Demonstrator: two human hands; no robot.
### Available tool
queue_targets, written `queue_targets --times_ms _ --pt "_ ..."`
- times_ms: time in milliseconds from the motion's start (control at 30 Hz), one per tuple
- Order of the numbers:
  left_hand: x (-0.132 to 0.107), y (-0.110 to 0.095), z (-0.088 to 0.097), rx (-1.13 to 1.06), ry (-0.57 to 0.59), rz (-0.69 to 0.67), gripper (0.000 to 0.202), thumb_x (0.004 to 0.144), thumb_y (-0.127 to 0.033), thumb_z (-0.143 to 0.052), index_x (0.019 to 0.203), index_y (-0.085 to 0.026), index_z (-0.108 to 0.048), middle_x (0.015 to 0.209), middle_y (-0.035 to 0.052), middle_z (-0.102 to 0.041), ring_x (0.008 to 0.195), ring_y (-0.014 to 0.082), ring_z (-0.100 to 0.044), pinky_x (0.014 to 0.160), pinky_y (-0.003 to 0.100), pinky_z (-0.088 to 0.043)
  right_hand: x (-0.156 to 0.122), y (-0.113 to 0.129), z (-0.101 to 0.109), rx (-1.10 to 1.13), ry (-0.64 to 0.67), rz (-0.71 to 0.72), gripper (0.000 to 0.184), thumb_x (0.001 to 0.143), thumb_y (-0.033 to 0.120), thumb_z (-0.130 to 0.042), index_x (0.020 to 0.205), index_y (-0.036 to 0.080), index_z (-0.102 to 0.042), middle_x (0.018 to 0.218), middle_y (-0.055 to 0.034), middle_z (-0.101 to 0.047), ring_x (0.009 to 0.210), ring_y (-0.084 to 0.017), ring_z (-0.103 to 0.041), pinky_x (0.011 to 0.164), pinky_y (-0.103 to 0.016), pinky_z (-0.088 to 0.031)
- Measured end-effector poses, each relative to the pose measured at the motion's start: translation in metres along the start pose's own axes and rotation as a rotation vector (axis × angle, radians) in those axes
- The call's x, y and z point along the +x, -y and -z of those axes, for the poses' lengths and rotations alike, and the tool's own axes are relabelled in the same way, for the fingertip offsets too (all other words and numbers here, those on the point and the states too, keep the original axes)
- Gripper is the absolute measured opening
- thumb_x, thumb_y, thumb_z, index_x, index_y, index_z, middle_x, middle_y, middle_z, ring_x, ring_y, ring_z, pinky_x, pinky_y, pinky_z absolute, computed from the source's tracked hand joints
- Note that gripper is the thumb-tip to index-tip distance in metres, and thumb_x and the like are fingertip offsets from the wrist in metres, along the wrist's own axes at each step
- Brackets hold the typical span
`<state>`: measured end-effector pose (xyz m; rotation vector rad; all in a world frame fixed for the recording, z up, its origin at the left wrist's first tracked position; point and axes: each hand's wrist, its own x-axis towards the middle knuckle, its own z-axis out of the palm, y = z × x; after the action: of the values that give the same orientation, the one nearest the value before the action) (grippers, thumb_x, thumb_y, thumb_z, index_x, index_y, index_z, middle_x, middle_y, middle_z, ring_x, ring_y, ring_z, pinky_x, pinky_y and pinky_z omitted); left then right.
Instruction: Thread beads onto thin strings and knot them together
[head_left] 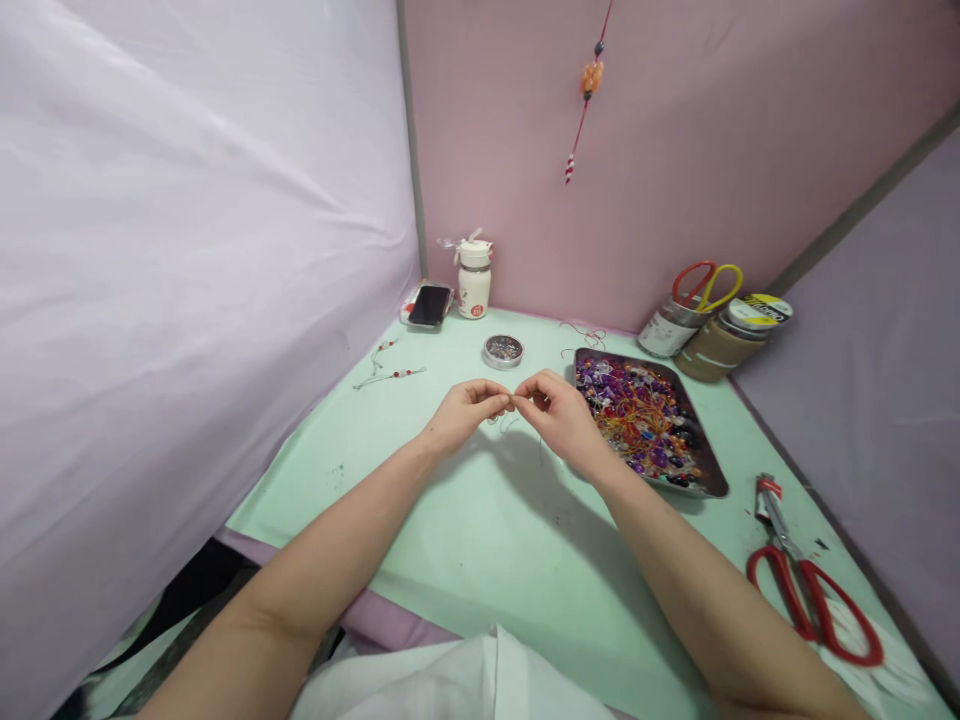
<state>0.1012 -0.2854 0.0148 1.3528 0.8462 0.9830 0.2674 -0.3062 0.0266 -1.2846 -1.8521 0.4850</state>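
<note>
My left hand (469, 408) and my right hand (559, 410) meet fingertip to fingertip above the green table (480, 520). Both pinch a thin thread (514, 418) that hangs in a small loop below the fingers; any bead on it is too small to see. Just right of my right hand stands a dark tray (716, 480) full of purple, red and clear beads tangled with orange and red threads.
A small round tin (503, 351) lies behind the hands. A phone (429, 305) and a white bottle (474, 280) stand at the back left. Beaded strings (390, 375) lie at the left. Red scissors (806, 580) lie at the right. Two jars (712, 330) hold scissors. A beaded cord (589, 85) hangs on the wall.
</note>
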Motion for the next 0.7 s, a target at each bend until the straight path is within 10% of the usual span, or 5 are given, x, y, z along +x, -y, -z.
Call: queue_targets --times_ms 700 --pt "0.003 0.002 0.004 0.067 -0.068 0.036 0.025 0.071 -0.036 -0.066 0.084 -0.014 -0.066 0.085 0.0071 -0.07 0.073 0.0132 -0.056 0.073 0.029 -0.041 0.001 0.006 0.012 0.38 0.041 -0.394 0.016 0.08 0.038 -0.053 0.079 0.023 -0.05 0.059 0.0057 -0.042 0.052 -0.01 -0.036 0.051 -0.023 -0.032"
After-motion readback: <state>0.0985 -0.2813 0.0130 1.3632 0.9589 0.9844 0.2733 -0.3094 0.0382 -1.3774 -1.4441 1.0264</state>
